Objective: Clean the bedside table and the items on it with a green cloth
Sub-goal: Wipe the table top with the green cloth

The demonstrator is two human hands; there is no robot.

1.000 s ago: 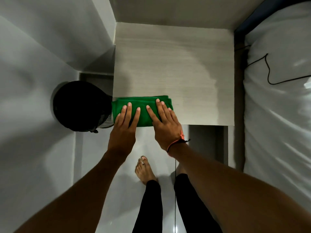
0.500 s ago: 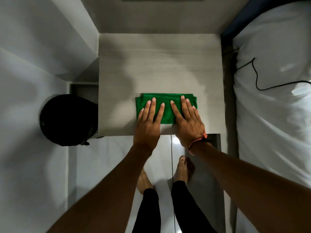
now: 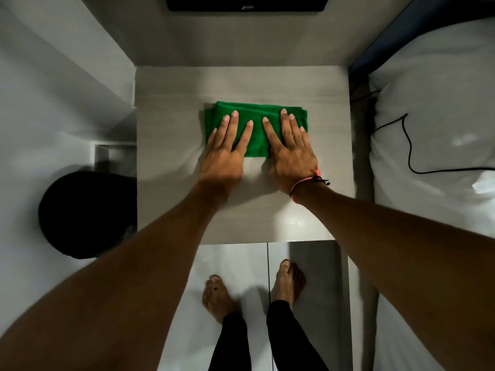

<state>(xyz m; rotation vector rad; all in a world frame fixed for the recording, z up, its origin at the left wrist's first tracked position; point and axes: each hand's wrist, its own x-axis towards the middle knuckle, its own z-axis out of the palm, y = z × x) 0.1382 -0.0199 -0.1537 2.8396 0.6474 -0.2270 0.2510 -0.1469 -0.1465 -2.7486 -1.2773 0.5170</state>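
We press both palms flat on a folded green cloth (image 3: 256, 129) lying near the middle of the bedside table (image 3: 166, 145), left hand (image 3: 223, 151) and right hand (image 3: 290, 151) side by side, fingers straight and spread. A black bin (image 3: 83, 215) stands left; a bed (image 3: 434, 135) lies right.

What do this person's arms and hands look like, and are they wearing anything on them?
Both forearms are bare, with no sleeves in view, and there are no gloves or visible rings. The left hand wears nothing. The right hand has a thin orange-red cord bracelet round the wrist, with a small dark knot or tassel at its outer side. Fingernails look short and unpainted.
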